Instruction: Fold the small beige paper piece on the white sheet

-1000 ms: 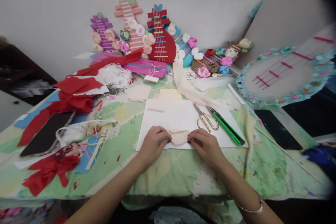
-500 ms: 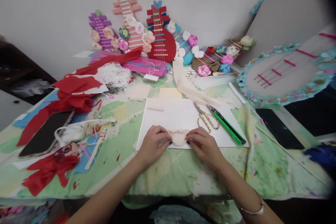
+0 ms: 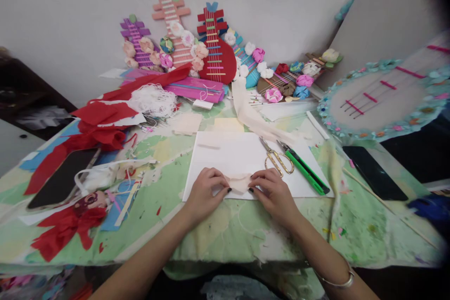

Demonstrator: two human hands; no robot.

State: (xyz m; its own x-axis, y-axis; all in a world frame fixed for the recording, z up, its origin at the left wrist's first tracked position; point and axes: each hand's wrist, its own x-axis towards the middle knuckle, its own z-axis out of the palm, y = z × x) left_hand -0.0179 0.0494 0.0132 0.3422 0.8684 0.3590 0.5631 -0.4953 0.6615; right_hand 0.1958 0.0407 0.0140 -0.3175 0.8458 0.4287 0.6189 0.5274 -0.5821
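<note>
My left hand (image 3: pixel 206 191) and my right hand (image 3: pixel 272 191) rest side by side on a white sheet (image 3: pixel 232 154) near the table's front edge. Between their fingertips they pinch a small beige crepe-paper piece (image 3: pixel 239 183), each hand gripping one end. Gold-handled scissors (image 3: pixel 276 155) and a green utility knife (image 3: pixel 303 166) lie on the sheet just beyond my right hand. A long beige crepe strip (image 3: pixel 251 115) trails away toward the back.
Red crepe paper (image 3: pixel 94 124) and a dark phone (image 3: pixel 59 178) lie at left. Paper lute models with flowers (image 3: pixel 211 47) lean on the wall. A round decorated board (image 3: pixel 383 98), another phone (image 3: pixel 374 172) and a thin stick (image 3: pixel 390 208) are at right.
My fingers have drawn closer together, folding the beige piece smaller between them. The hands stay in the same spot.
</note>
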